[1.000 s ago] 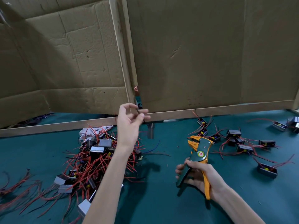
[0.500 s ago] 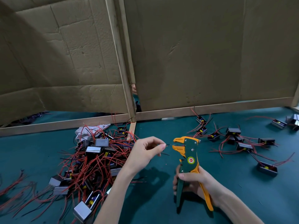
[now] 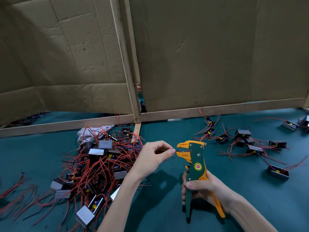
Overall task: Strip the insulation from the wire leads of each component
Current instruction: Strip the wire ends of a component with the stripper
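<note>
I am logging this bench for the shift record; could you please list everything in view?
wire stripper: one, green and orange, upright right of centre
wire lead: one, dark, tip at the stripper's mouth
component pile: many, grey with red leads, left
scattered components: about ten, grey with red leads, right
cloth: one, white, behind the pile
loose wires: several, red, far left
cardboard panels: two, brown, back
wooden frame: one, pale, edging the panels
table: one, teal, underneath
left hand: one, fingers pinch the wire lead
right hand: one, grips the wire stripper
</note>
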A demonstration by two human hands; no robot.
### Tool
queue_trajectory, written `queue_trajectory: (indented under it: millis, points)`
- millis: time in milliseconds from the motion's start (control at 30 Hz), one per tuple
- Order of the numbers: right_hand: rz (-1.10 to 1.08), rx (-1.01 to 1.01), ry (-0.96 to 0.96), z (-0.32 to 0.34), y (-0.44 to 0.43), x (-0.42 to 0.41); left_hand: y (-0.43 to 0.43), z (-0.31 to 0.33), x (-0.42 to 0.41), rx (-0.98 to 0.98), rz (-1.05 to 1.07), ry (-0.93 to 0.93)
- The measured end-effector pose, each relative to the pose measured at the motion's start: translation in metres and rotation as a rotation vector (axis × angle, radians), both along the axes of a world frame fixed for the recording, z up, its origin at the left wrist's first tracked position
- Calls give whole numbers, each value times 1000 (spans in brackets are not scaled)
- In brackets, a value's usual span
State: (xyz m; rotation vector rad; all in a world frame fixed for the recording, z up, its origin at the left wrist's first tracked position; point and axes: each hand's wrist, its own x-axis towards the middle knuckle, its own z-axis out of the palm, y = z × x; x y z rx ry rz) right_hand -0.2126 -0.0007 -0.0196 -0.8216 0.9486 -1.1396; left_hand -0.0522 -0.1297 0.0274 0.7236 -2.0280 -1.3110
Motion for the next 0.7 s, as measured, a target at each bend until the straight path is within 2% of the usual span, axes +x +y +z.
queue_trajectory:
  millis: [367,567,700]
  points:
    - [-100,109,199,4,4,9,-3,3,7,17,-83,-39]
    - [-326,138,248,-6,-3,24,-6,-11,0,8,12,-68]
    - [-325,45,14,-2,-6,14,-1,-27,-13,-105,193,-68]
